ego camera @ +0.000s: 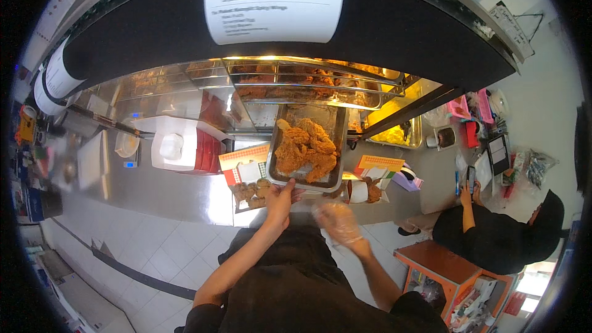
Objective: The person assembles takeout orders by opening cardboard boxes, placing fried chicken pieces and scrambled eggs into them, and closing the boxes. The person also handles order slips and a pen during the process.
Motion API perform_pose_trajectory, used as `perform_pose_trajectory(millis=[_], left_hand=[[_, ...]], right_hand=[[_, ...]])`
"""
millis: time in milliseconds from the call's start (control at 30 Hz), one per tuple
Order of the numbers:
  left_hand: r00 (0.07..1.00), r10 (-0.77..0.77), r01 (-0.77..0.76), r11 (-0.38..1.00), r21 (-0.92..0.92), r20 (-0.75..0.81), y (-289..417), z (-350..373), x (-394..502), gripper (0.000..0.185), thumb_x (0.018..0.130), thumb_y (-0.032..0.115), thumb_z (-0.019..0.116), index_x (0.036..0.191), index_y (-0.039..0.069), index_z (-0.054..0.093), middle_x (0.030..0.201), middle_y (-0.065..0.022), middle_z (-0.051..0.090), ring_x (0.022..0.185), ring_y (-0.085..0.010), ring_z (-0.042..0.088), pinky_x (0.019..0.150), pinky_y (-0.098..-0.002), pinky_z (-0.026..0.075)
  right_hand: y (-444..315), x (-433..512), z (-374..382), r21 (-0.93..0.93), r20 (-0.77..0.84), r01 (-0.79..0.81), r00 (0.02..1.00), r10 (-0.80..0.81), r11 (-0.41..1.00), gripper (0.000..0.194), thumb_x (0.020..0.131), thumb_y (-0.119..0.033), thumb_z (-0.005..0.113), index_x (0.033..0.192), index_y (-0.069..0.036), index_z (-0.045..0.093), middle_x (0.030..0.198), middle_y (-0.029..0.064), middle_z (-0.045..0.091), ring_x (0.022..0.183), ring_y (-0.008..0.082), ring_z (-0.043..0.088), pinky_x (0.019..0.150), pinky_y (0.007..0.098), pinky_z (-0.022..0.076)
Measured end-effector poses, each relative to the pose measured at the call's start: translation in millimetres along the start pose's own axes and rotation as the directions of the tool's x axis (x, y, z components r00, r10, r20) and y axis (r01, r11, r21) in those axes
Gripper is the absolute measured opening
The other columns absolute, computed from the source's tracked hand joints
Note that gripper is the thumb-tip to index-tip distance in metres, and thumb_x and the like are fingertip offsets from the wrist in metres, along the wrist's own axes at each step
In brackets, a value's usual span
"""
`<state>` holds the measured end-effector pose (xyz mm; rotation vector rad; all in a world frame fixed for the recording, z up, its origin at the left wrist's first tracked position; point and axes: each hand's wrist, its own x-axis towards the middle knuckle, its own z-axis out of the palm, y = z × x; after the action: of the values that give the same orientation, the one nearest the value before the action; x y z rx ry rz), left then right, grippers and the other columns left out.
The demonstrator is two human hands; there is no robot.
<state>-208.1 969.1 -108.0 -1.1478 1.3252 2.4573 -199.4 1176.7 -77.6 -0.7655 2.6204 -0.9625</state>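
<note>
A metal tray (pixel 342 148) with several pieces of fried chicken (pixel 307 148) juts out of the lit display warmer (pixel 323 81). My left hand (pixel 281 199) grips the tray's near rim, thumb on top. Bare of the tray, my right hand (pixel 340 222) hangs at its near right in a clear plastic glove; it is blurred by motion, and whether it holds anything cannot be told. Left of the tray lies an open cardboard food box (pixel 245 164) with small brown fried pieces (pixel 252 193). Another open box (pixel 379 164), to the right, holds fried chicken and a white-and-dark cup or sleeve.
The steel counter (pixel 171 192) bears a white container with red cartons (pixel 178 143) at left and a small scale (pixel 131 162). A tray of yellow food (pixel 393 136) is right of the warmer. At far right a person in black (pixel 495 236) holds a phone, beside an orange cabinet (pixel 439 263).
</note>
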Motion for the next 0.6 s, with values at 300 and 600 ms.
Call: perform_pose_trajectory(millis=[300,600], left_hand=[[1.0,-0.004,0.003,0.999,-0.051,-0.027,0,2,-15,0.018,0.1,0.017,0.072,0.103,0.003,0.061,0.095,-0.0087,0.07,0.088,-0.0244,0.076,0.066,-0.0289,0.058],[0.998,0.055,-0.055,0.998,-0.011,0.006,-6,2,-9,0.021,0.099,0.019,0.074,0.103,0.005,0.059,0.09,-0.0068,0.069,0.085,-0.0239,0.076,0.064,-0.0286,0.058]], right_hand=[[-35,197,-97,-0.242,-0.214,-0.068,0.977,0.015,0.968,0.033,0.095,-0.034,0.06,0.097,-0.004,0.075,0.098,0.019,0.071,0.091,0.0382,0.069,0.085,0.0498,0.0547],[23,249,-65,0.111,-0.113,-0.352,0.925,0.364,0.929,0.061,0.095,-0.056,0.054,0.108,-0.001,0.076,0.115,0.024,0.073,0.109,0.0375,0.071,0.099,0.0458,0.0534]])
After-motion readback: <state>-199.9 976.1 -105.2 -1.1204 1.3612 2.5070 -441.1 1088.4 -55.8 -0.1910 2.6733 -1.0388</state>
